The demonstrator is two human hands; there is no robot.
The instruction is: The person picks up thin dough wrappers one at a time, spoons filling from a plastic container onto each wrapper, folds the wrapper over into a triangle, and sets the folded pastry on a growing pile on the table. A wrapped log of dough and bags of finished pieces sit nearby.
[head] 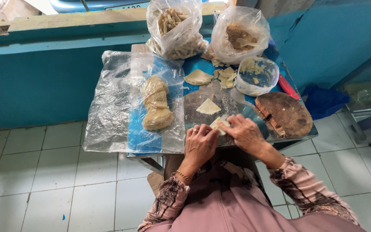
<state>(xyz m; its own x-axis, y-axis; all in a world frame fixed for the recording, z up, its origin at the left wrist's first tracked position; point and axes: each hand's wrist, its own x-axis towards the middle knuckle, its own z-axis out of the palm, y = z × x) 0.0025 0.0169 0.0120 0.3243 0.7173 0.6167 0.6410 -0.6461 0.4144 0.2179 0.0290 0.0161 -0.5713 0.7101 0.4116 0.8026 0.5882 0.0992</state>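
- At the table's near edge: left hand (199,145) and right hand (246,134) together, pinched on a pale wrapper (220,125); best rolled snugly, corners tucked.
- Just beyond: another pastry triangle (208,106), flat on the table (305,133).
- Left: stacked wrappers (156,103) under plastic.
- Farthest: filling bowl (259,76), two bags (177,30).

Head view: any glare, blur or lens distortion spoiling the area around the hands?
Head view: soft, even daylight with no hard shadows; white glare on the plastic sheet and the bags. The left hand and right hand, pinching a pale wrapper, are sharp; wide-angle distortion bends the blue wall ledge and floor tiles at the edges.
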